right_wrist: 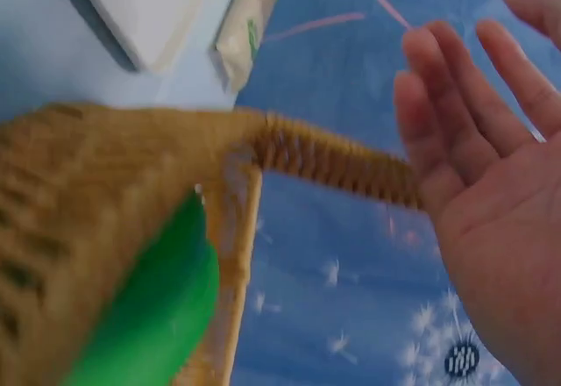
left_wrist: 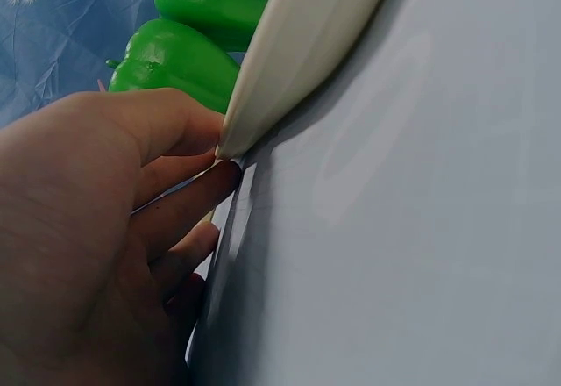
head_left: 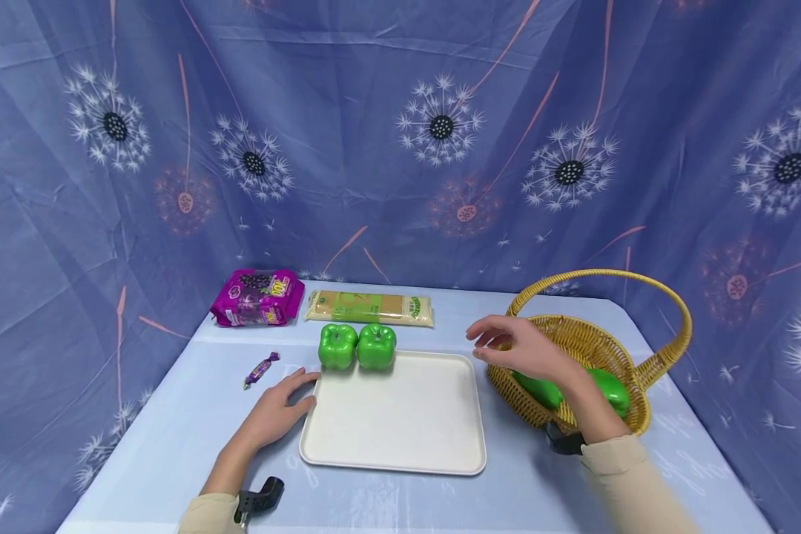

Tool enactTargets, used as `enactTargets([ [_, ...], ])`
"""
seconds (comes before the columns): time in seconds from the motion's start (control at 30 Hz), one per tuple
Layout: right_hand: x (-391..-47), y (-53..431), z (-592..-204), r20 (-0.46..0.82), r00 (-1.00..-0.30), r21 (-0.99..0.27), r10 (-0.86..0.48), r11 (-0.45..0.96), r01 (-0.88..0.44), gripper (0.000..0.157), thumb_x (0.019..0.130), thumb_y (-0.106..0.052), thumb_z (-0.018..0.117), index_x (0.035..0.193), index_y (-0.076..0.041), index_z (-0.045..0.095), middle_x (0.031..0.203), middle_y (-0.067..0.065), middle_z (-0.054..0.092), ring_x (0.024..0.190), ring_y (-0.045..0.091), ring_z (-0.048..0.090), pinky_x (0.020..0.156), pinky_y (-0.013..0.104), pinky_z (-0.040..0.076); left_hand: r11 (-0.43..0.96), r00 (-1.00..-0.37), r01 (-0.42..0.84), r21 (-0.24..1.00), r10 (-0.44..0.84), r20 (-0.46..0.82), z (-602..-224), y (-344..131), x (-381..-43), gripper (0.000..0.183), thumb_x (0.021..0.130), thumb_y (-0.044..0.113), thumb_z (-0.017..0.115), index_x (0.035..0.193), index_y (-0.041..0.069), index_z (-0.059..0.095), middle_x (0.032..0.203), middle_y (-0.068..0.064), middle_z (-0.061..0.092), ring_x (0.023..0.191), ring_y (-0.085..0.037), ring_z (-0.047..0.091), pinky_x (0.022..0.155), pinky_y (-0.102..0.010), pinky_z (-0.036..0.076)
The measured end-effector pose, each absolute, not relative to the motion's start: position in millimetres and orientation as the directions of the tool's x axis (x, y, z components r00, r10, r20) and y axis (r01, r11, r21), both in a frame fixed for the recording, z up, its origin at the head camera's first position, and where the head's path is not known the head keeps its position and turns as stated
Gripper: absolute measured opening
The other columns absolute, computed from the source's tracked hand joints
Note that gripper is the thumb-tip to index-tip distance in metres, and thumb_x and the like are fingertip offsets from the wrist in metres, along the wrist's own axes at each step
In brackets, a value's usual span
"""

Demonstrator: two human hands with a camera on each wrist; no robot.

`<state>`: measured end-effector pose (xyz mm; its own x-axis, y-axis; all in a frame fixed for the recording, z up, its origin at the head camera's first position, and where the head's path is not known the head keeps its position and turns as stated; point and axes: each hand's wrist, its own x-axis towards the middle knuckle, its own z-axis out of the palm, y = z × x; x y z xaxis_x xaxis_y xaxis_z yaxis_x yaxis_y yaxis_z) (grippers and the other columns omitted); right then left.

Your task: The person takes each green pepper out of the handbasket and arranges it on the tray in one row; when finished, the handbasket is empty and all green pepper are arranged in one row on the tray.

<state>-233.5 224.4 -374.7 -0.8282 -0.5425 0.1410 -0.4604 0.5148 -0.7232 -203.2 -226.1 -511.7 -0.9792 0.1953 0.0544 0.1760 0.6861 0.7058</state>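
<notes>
Two green bell peppers (head_left: 337, 346) stand side by side on the far left part of a white tray (head_left: 397, 415). My left hand (head_left: 282, 415) is at the tray's left edge, its fingertips touching the rim; in the left wrist view, the thumb and fingers meet the rim (left_wrist: 289, 61). Over the left side of a yellow wicker basket (head_left: 594, 334) hovers my right hand (head_left: 521, 347), fingers loosely bent and holding nothing. Inside the basket lie more green peppers (head_left: 610, 391), partly hidden by the right forearm. The right wrist view shows the palm (right_wrist: 500, 202) beside the basket's handle (right_wrist: 342, 162).
A purple snack pack (head_left: 256, 298) and a yellow-green packet of noodles (head_left: 370, 308) lie at the table's back. Left of the tray is a purple wrapped candy (head_left: 262, 369). The basket's tall handle (head_left: 674, 311) arches up at the right. A blue dandelion-print curtain (head_left: 347, 148) hangs behind.
</notes>
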Motion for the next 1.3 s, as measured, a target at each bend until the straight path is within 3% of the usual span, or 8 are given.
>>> enactTargets([
  [0.2, -232, 257, -372, 0.073, -0.835, -0.751, -0.545, 0.521, -0.406, 0.023, 0.088, -0.029, 0.071, 0.107, -0.016, 0.07, 0.103, 0.006, 0.068, 0.092, 0.02, 0.064, 0.078, 0.033, 0.054, 0.684, -0.98, 0.178, 0.708, 0.19, 0.064, -513, -226, -202, 0.044, 0.094, 0.025, 0.062, 0.137, 0.019, 0.055, 0.148, -0.019, 0.038, 0.135, -0.041, 0.032, 0.107, -0.06, 0.026],
  [0.33, -237, 277, -375, 0.069, -0.868, -0.742, -0.491, 0.556, -0.374, 0.028, 0.088, -0.029, 0.072, 0.109, -0.01, 0.068, 0.102, 0.005, 0.067, 0.092, 0.02, 0.064, 0.078, 0.032, 0.054, 0.684, -0.979, 0.18, 0.707, 0.191, 0.064, -513, -227, -202, 0.044, 0.094, 0.025, 0.062, 0.137, 0.019, 0.055, 0.148, -0.019, 0.038, 0.136, -0.041, 0.032, 0.107, -0.06, 0.026],
  [0.57, -244, 297, -379, 0.111, -0.903, -0.681, -0.414, 0.63, -0.372, 0.036, 0.088, -0.034, 0.07, 0.116, -0.012, 0.066, 0.103, -0.002, 0.067, 0.094, 0.018, 0.063, 0.08, 0.032, 0.053, 0.685, -0.979, 0.186, 0.705, 0.193, 0.071, -512, -227, -202, 0.044, 0.093, 0.025, 0.063, 0.136, 0.019, 0.055, 0.147, -0.019, 0.039, 0.135, -0.041, 0.033, 0.107, -0.06, 0.026],
  [0.8, -250, 312, -391, 0.117, -0.909, -0.625, -0.4, 0.682, -0.38, 0.045, 0.09, -0.035, 0.069, 0.123, -0.006, 0.062, 0.111, 0.009, 0.065, 0.095, 0.018, 0.061, 0.079, 0.035, 0.053, 0.684, -0.98, 0.173, 0.709, 0.188, 0.057, -511, -226, -202, 0.044, 0.094, 0.026, 0.062, 0.136, 0.019, 0.055, 0.148, -0.018, 0.038, 0.135, -0.041, 0.032, 0.107, -0.061, 0.026],
  [0.97, -251, 321, -400, 0.025, -0.898, -0.663, -0.438, 0.666, -0.343, 0.049, 0.088, -0.029, 0.071, 0.127, -0.004, 0.057, 0.117, 0.016, 0.062, 0.101, 0.026, 0.06, 0.081, 0.036, 0.052, 0.688, -0.981, 0.172, 0.705, 0.187, 0.056, -510, -226, -202, 0.044, 0.093, 0.025, 0.062, 0.136, 0.019, 0.055, 0.148, -0.019, 0.038, 0.135, -0.041, 0.033, 0.107, -0.061, 0.026],
  [1.17, -251, 328, -410, -0.118, -0.869, -0.691, -0.48, 0.668, -0.275, 0.065, 0.084, -0.03, 0.076, 0.135, 0.001, 0.049, 0.121, 0.02, 0.058, 0.107, 0.033, 0.058, 0.083, 0.036, 0.052, 0.684, -0.981, 0.164, 0.711, 0.188, 0.045, -511, -226, -202, 0.044, 0.094, 0.025, 0.062, 0.136, 0.019, 0.055, 0.148, -0.018, 0.038, 0.136, -0.04, 0.032, 0.107, -0.06, 0.026],
  [1.3, -251, 337, -413, -0.138, -0.874, -0.682, -0.465, 0.685, -0.257, 0.062, 0.087, -0.025, 0.073, 0.136, 0.003, 0.047, 0.122, 0.021, 0.058, 0.108, 0.034, 0.058, 0.084, 0.038, 0.052, 0.684, -0.98, 0.166, 0.71, 0.192, 0.044, -511, -226, -202, 0.044, 0.094, 0.025, 0.062, 0.137, 0.019, 0.055, 0.148, -0.018, 0.038, 0.136, -0.04, 0.031, 0.107, -0.061, 0.025],
])
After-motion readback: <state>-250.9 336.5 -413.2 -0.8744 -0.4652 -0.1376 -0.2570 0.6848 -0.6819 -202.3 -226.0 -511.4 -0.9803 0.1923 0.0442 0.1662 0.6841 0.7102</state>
